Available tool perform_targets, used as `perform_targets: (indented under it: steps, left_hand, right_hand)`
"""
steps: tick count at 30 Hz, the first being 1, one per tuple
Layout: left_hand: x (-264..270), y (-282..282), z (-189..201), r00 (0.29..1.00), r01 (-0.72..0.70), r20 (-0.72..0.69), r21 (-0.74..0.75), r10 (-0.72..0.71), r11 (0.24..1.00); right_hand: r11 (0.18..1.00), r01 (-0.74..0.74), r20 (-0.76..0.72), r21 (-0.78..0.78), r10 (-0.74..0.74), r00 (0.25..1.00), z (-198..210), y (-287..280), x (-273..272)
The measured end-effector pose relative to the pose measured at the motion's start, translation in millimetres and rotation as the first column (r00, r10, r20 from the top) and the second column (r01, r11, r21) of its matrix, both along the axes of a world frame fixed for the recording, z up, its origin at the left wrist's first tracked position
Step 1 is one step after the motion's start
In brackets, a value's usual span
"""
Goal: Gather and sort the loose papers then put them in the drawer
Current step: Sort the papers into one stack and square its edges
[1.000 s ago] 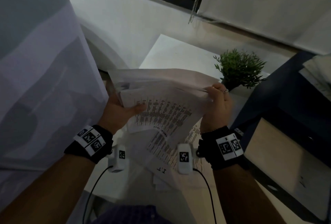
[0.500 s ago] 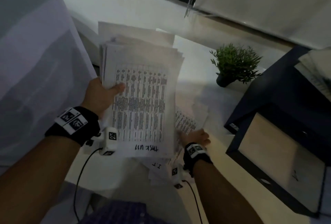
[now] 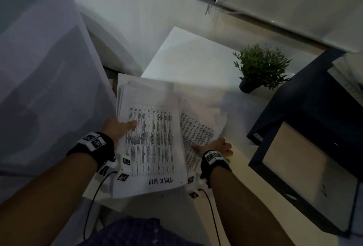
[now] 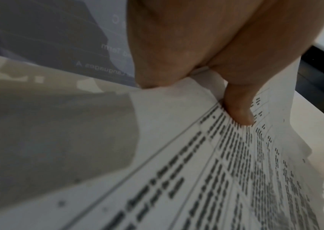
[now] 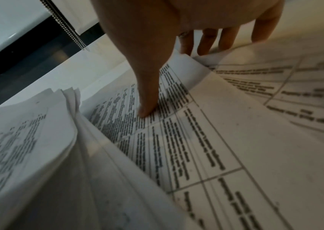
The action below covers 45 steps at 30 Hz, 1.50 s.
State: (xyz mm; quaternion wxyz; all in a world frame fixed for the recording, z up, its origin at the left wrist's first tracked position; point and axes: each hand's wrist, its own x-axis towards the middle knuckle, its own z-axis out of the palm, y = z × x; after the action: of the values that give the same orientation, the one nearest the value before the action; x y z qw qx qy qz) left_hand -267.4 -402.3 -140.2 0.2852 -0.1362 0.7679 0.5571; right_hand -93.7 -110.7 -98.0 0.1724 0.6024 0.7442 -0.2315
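Up over the near edge of the white worktop (image 3: 196,63), the left hand (image 3: 115,127) grips a stack of papers (image 3: 149,137) by its left side, thumb (image 4: 238,109) pressed flat on the printed table of the top sheet and the fingers hidden beneath. That top sheet carries a dense grid of text and a handwritten line along its near margin. The stack is lifted clear of the worktop, and its sheets do not line up, their far edges stepping out one behind another.

Just right of the stack, more loose papers (image 3: 200,129) lie fanned on the worktop, partly tucked under the stack's right edge. The right hand (image 3: 214,147) takes hold of them at their near right corner: in the right wrist view its thumb (image 5: 147,99) presses down on a printed sheet while the fingers (image 5: 206,42) curl past that sheet's curled-up edge, so the sheet is pinched between them.

Beyond the loose papers, well apart from the stack, a small green potted plant (image 3: 259,67) stands on the worktop. To the right of the stack is a dark drawer unit (image 3: 306,108), with one drawer (image 3: 306,169) pulled out and its pale bottom showing. Left of the stack hangs a large pale panel (image 3: 43,69) with faint print on it.
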Motion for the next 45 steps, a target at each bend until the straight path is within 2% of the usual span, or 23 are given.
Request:
perform_targets:
  steps: [2,5,9,12,15,19,20,21,24,26,31,34,36,37,40,42,45]
  left_hand:
    - [11,7,35,1.000,0.014,0.003,-0.006,-0.014,1.000]
    - [16,8,49,0.999,-0.001,0.040,0.002,0.001,1.000]
    - [9,-3,35,0.999,-0.006,0.041,-0.013,0.007,1.000]
    - [2,-8,17,0.997,-0.019,0.072,-0.015,0.020,1.000]
    - [-14,-18,-27,0.994,0.010,0.111,-0.010,-0.009,1.000]
    - [-47,-34,-122,0.986,0.089,0.150,-0.067,-0.078,0.994]
    - [-45,-27,-126,0.985,0.088,0.154,-0.070,-0.076,0.994]
    - [-35,-17,-109,0.986,0.085,0.152,-0.079,-0.072,0.993]
    - [10,19,2,0.997,0.072,0.049,-0.160,-0.065,0.985]
    - [28,30,35,0.999,0.053,0.012,-0.175,-0.052,0.983]
    - [36,27,41,1.000,0.026,0.000,-0.092,-0.026,0.995]
    - [34,19,32,0.998,0.036,0.055,-0.016,-0.035,0.999]
    - [29,11,14,0.994,0.048,0.097,0.018,-0.049,0.999]
    - [21,6,-10,0.992,0.039,0.116,0.025,-0.042,0.999]
    - [11,0,-37,0.970,-0.106,0.223,0.023,0.099,0.994]
    - [13,4,-28,0.960,-0.137,0.247,0.009,0.130,0.991]
    - [30,19,16,0.995,-0.017,0.100,-0.040,0.021,0.999]
  right_hand:
    - [1.000,-0.013,-0.066,0.000,0.013,0.998,0,-2,0]
    - [1.000,0.031,-0.260,-0.005,-0.031,0.965,-2,-2,3]
    - [0.992,0.112,-0.379,-0.053,-0.123,0.917,13,3,8]
    - [1.000,0.025,-0.381,0.010,-0.019,0.924,36,8,10]
    - [0.991,0.005,-0.455,0.132,0.056,0.889,74,13,12]
    - [0.935,-0.044,-0.510,0.352,0.231,0.829,140,17,11]
    - [0.921,-0.038,-0.534,0.388,0.258,0.805,156,18,9]
    - [0.905,-0.036,-0.557,0.424,0.292,0.777,170,20,7]
    - [0.873,-0.038,-0.619,0.487,0.376,0.689,200,27,-1]
    - [0.902,-0.024,-0.693,0.430,0.348,0.631,205,31,-8]
    - [0.965,-0.058,-0.798,0.256,0.245,0.551,184,34,-17]
    - [0.957,-0.137,-0.813,0.254,0.288,0.506,170,30,-27]
    - [0.941,-0.238,-0.789,0.240,0.332,0.517,159,23,-39]
    - [0.937,-0.280,-0.769,0.211,0.336,0.544,147,19,-45]
    - [0.928,-0.368,-0.692,0.058,0.303,0.655,99,10,-58]
    - [0.935,-0.353,-0.626,-0.028,0.259,0.736,66,6,-61]
    - [0.966,-0.256,-0.555,-0.045,0.189,0.810,43,-2,-53]
